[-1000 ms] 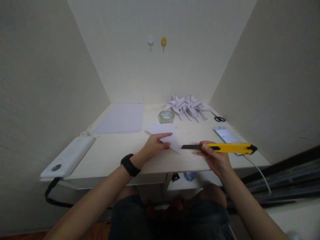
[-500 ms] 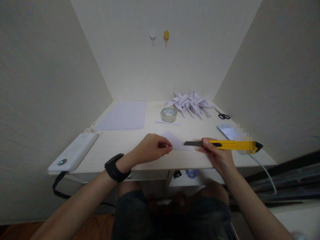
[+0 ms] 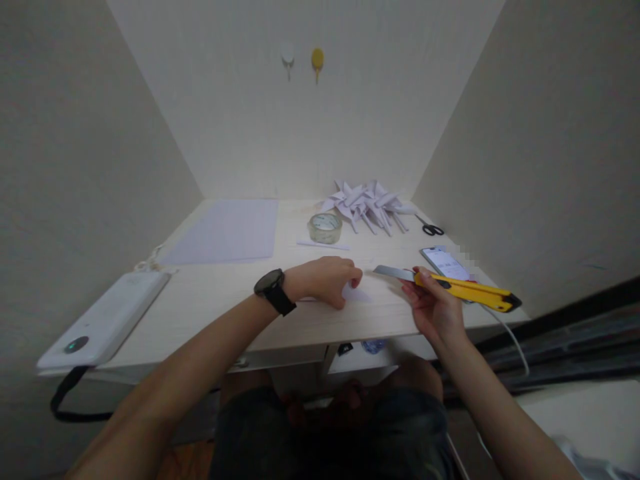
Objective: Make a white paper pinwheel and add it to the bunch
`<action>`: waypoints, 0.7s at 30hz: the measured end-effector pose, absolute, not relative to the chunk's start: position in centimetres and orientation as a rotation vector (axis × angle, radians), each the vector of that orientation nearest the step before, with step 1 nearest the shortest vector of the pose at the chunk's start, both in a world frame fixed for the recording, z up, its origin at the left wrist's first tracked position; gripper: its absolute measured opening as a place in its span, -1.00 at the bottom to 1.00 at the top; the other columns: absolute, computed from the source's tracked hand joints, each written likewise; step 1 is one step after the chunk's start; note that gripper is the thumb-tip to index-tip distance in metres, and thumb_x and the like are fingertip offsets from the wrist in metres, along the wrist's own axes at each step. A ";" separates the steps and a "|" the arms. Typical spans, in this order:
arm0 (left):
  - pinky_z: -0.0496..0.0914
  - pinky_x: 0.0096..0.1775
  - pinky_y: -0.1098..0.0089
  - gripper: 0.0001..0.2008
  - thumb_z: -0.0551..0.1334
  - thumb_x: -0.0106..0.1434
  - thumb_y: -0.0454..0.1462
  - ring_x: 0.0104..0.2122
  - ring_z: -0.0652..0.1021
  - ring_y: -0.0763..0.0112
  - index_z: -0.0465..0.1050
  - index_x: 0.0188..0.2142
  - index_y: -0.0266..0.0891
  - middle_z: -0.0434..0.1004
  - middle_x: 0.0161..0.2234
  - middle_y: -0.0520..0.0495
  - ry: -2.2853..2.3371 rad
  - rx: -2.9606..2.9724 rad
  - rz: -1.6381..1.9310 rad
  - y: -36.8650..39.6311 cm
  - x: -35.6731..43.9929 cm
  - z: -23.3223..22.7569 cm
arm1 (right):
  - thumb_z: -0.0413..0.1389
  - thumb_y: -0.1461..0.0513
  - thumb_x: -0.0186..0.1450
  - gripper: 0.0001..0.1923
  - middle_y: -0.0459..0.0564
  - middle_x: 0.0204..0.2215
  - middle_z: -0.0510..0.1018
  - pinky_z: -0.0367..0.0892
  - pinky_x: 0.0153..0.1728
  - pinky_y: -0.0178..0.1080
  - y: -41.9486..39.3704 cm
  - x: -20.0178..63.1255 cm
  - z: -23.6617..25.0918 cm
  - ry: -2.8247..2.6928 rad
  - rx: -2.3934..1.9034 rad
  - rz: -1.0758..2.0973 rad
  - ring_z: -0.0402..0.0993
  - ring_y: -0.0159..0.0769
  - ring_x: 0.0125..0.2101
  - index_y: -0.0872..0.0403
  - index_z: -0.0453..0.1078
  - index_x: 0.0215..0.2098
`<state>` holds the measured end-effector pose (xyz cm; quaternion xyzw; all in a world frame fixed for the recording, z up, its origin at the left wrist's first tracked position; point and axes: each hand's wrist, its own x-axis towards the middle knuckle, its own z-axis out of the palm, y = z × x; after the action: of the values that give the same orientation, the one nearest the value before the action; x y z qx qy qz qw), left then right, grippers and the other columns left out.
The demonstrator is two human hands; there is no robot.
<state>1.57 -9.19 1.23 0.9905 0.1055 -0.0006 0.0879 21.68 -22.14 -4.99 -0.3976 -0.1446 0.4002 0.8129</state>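
My right hand (image 3: 437,310) is wrapped round a yellow utility knife (image 3: 463,288). Its blade is out and points left, held above the desk. My left hand (image 3: 327,280), below a black wristwatch (image 3: 274,291), is curled over a small piece of white paper (image 3: 359,293) near the desk's front edge. Thumb and index finger close on the paper, and the hand hides much of it. The blade tip is a short way right of my left fingers, apart from the paper.
Behind the hands are a roll of clear tape (image 3: 325,228), a thin paper stick (image 3: 324,245) and several paper pinwheels (image 3: 367,203). White sheets (image 3: 225,230) lie at back left, a white device (image 3: 107,320) at front left. Black scissors (image 3: 433,229) and a phone (image 3: 445,263) are right.
My left hand has moved right, over the paper, and bent its fingers down onto it. The knife has tilted, with its blade tip raised and its handle end lower. The view has shifted slightly.
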 end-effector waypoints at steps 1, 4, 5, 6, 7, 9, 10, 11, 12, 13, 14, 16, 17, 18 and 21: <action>0.34 -0.21 0.31 -0.64 0.33 -0.02 -0.28 -0.23 0.50 0.23 0.44 -0.17 -0.21 0.50 -0.18 -0.13 0.333 2.954 -0.005 -9.3 1.5 1.3 | 0.49 0.26 -0.16 -0.64 -0.10 -0.46 0.68 0.59 -0.49 -0.42 -22.1 21.7 -5.0 -0.310 -0.851 0.855 0.63 -0.32 -0.52 0.13 0.56 -0.39; 0.32 -0.26 0.31 -0.65 0.29 -0.01 -0.27 -0.28 0.47 0.23 0.40 -0.17 -0.21 0.47 -0.21 -0.13 0.391 2.974 -0.024 -9.5 1.2 1.3 | 0.48 0.26 -0.13 -0.66 -0.11 -0.45 0.68 0.59 -0.48 -0.43 -22.1 21.8 -5.2 -0.326 -0.853 0.849 0.63 -0.32 -0.51 0.12 0.56 -0.39; 0.32 -0.27 0.30 -0.66 0.28 0.00 -0.27 -0.29 0.46 0.22 0.39 -0.18 -0.21 0.47 -0.22 -0.13 0.400 2.986 -0.026 -9.5 1.1 1.2 | 0.47 0.26 -0.12 -0.68 -0.11 -0.45 0.68 0.59 -0.48 -0.44 -22.1 21.8 -5.3 -0.334 -0.853 0.844 0.63 -0.32 -0.50 0.12 0.56 -0.39; 0.31 -0.28 0.29 -0.67 0.27 0.00 -0.27 -0.30 0.46 0.22 0.39 -0.18 -0.21 0.47 -0.23 -0.14 0.405 3.000 -0.025 -9.6 1.1 1.1 | 0.47 0.26 -0.10 -0.69 -0.10 -0.45 0.68 0.59 -0.48 -0.44 -22.1 21.8 -5.3 -0.341 -0.854 0.839 0.63 -0.33 -0.50 0.12 0.56 -0.39; 0.31 -0.28 0.28 -0.67 0.27 0.00 -0.27 -0.30 0.45 0.21 0.38 -0.19 -0.21 0.46 -0.24 -0.14 0.409 3.016 -0.016 -9.6 1.1 1.0 | 0.46 0.26 -0.09 -0.70 -0.10 -0.45 0.67 0.58 -0.49 -0.44 -22.1 21.8 -5.3 -0.344 -0.856 0.836 0.63 -0.33 -0.49 0.12 0.56 -0.38; 0.31 -0.27 0.25 -0.69 0.26 -0.01 -0.26 -0.31 0.45 0.20 0.38 -0.21 -0.22 0.46 -0.25 -0.16 0.430 3.047 0.010 -9.8 1.2 0.7 | 0.44 0.27 -0.06 -0.73 -0.11 -0.46 0.67 0.58 -0.50 -0.44 -22.2 21.7 -5.3 -0.334 -0.861 0.830 0.63 -0.34 -0.51 0.11 0.56 -0.38; 0.32 -0.27 0.24 -0.70 0.26 0.00 -0.25 -0.31 0.45 0.19 0.38 -0.23 -0.23 0.46 -0.26 -0.17 0.444 3.061 0.025 -9.8 1.3 0.6 | 0.44 0.27 -0.06 -0.74 -0.11 -0.46 0.67 0.58 -0.50 -0.44 -22.2 21.7 -5.3 -0.326 -0.864 0.828 0.62 -0.34 -0.51 0.10 0.56 -0.39; 0.32 -0.25 0.22 -0.71 0.26 0.00 -0.23 -0.30 0.44 0.18 0.38 -0.24 -0.24 0.45 -0.27 -0.18 0.461 3.074 0.045 -9.8 1.3 0.5 | 0.43 0.28 -0.05 -0.75 -0.11 -0.45 0.67 0.58 -0.50 -0.44 -22.2 21.7 -5.2 -0.319 -0.866 0.824 0.62 -0.34 -0.51 0.10 0.56 -0.39; 0.32 -0.24 0.21 -0.72 0.25 0.01 -0.22 -0.30 0.44 0.17 0.37 -0.25 -0.25 0.45 -0.26 -0.20 0.480 3.083 0.066 -9.8 1.3 0.4 | 0.42 0.29 -0.04 -0.76 -0.12 -0.45 0.67 0.58 -0.50 -0.44 -22.2 21.8 -5.2 -0.317 -0.866 0.821 0.62 -0.35 -0.51 0.10 0.56 -0.39; 0.33 -0.24 0.20 -0.73 0.24 0.01 -0.21 -0.29 0.45 0.17 0.37 -0.26 -0.26 0.44 -0.25 -0.21 0.498 3.087 0.085 -9.8 1.4 0.3 | 0.42 0.29 -0.04 -0.77 -0.12 -0.45 0.67 0.59 -0.49 -0.44 -22.2 21.8 -5.2 -0.318 -0.865 0.819 0.62 -0.35 -0.51 0.09 0.56 -0.39; 0.33 -0.25 0.21 -0.73 0.24 0.02 -0.21 -0.30 0.45 0.18 0.37 -0.27 -0.27 0.44 -0.24 -0.22 0.513 3.085 0.099 -9.8 1.3 0.3 | 0.42 0.29 -0.03 -0.77 -0.13 -0.44 0.67 0.59 -0.48 -0.43 -22.2 21.8 -5.3 -0.321 -0.864 0.818 0.62 -0.35 -0.51 0.08 0.56 -0.39; 0.32 -0.31 0.24 -0.73 0.22 0.03 -0.21 -0.33 0.45 0.22 0.36 -0.26 -0.28 0.41 -0.19 -0.23 0.550 3.056 0.123 -9.6 1.2 0.5 | 0.42 0.28 -0.02 -0.78 -0.15 -0.43 0.67 0.60 -0.47 -0.42 -22.3 21.9 -5.4 -0.338 -0.862 0.818 0.63 -0.35 -0.50 0.07 0.55 -0.39; 0.32 -0.34 0.27 -0.73 0.22 0.03 -0.22 -0.35 0.44 0.26 0.35 -0.26 -0.28 0.40 -0.17 -0.23 0.570 3.033 0.129 -9.5 1.1 0.5 | 0.42 0.27 -0.01 -0.78 -0.16 -0.43 0.67 0.60 -0.47 -0.42 -22.3 22.0 -5.4 -0.352 -0.862 0.819 0.63 -0.35 -0.49 0.06 0.55 -0.39; 0.31 -0.37 0.28 -0.73 0.22 0.03 -0.21 -0.37 0.44 0.28 0.35 -0.26 -0.28 0.39 -0.16 -0.23 0.584 3.009 0.133 -9.4 1.0 0.6 | 0.42 0.26 -0.01 -0.78 -0.16 -0.43 0.67 0.60 -0.46 -0.42 -22.3 22.0 -5.5 -0.369 -0.863 0.818 0.63 -0.35 -0.49 0.05 0.55 -0.39; 0.31 -0.36 0.29 -0.77 0.22 0.03 -0.22 -0.36 0.44 0.28 0.35 -0.31 -0.26 0.41 -0.20 -0.20 0.586 2.982 0.146 -9.1 0.8 0.5 | 0.41 0.26 0.02 -0.80 -0.15 -0.43 0.67 0.61 -0.45 -0.42 -22.3 22.1 -5.7 -0.398 -0.871 0.817 0.64 -0.34 -0.48 0.05 0.55 -0.37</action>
<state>0.77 -9.09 0.50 0.9789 0.1925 0.0480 0.0496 22.11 -22.29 -5.73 -0.4071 -0.1859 0.3819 0.8086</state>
